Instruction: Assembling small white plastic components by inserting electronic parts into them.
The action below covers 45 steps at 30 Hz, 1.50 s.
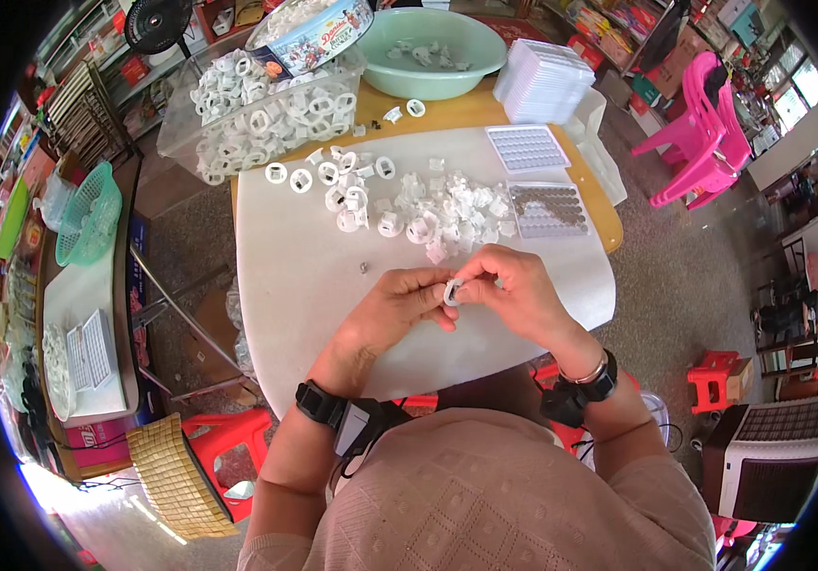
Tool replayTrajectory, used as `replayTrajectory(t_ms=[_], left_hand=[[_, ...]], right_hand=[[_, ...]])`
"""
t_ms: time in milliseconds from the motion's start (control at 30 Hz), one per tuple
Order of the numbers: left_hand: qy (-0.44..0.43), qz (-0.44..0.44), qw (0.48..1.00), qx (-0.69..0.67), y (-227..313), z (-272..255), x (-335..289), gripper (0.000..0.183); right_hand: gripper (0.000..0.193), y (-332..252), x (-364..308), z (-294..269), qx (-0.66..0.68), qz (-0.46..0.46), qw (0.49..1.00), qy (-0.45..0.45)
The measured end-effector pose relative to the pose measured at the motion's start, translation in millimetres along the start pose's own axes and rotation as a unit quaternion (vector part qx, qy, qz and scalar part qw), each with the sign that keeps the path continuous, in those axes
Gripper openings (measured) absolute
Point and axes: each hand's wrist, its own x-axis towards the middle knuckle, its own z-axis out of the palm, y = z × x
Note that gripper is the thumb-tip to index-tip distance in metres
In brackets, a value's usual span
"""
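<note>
**White ring point(452, 291), pinched two-handed**

My left hand point(398, 306) and right hand point(514, 293) grasp it by fingertip, my side of the heap of white pieces point(466, 211). Probably a fitting step; the next move likely wants steady, light pressure.

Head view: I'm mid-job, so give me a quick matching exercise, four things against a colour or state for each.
Things
1. round basin
2. plastic chairs
3. ring-shaped part
4. fan

Colour or state
A. black
B. pinched between left hand and right hand
C. pale green
D. bright pink

Pairs: 1-C, 2-D, 3-B, 4-A
</note>
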Motion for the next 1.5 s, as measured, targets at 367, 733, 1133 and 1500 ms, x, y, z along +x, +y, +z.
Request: replayTrajectory(t_ms=[367,733,1133,1500], left_hand=[[0.005,-0.012,0.998,-0.055,-1.4,-5.7,-0.9,0.033],[0.014,-0.012,0.996,-0.082,-1.8,-5.5,0.8,0.032],[0.023,-0.013,0.994,-0.106,-4.8,-6.8,1.8,0.031],[0.027,-0.005,0.993,-0.115,-5.0,-8.5,4.8,0.03]], right_hand=[[0.01,8.3,-0.3,5.0,0.135,0.059,0.989,-0.001],[0.009,8.7,2.9,7.1,0.183,0.087,0.979,0.003],[0.018,7.4,-2.4,13.3,0.009,0.014,0.999,0.036],[0.017,12.7,-3.4,11.9,0.0,-0.045,0.996,0.071]])
